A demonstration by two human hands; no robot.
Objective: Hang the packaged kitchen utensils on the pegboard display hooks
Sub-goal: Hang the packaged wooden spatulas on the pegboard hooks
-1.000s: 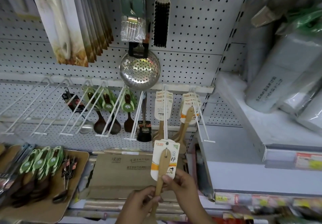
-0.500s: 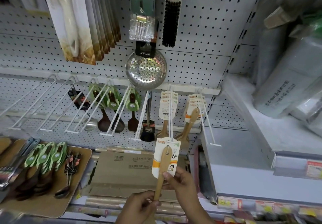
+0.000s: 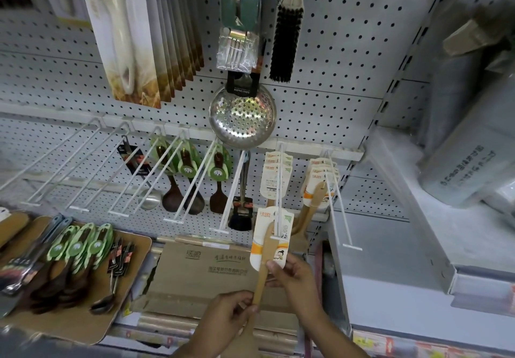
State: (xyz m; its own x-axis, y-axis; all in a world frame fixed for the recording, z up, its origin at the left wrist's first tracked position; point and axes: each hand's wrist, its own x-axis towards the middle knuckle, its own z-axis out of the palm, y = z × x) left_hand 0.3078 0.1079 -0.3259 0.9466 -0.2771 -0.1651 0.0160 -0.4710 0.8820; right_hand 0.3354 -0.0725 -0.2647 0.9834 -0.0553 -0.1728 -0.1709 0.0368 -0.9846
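Two hands steady a pale wooden spatula on a white-and-orange printed backing card (image 3: 271,239) at the tip of a white double-wire display hook (image 3: 278,190). The left hand (image 3: 227,317) pinches the lower end of the wooden handle; the right hand (image 3: 292,276) grips it higher, just under the card. The hook's wires cross the card's upper part, but whether the hanging hole is threaded cannot be told. If it is only resting against the crossbar at the tip, letting go would likely drop the spatula onto the flat brown cardboard carton (image 3: 203,271) below; a skewed push could tear the card's hole. Matching carded spatulas (image 3: 276,175) already hang further back on the same hook. To the left, a wooden tray (image 3: 83,327) holds green-carded dark wooden spoons (image 3: 80,246) awaiting hanging. Behind stands a white perforated pegboard (image 3: 334,84) in a shop aisle, a round steel skimmer (image 3: 242,118) hanging above.
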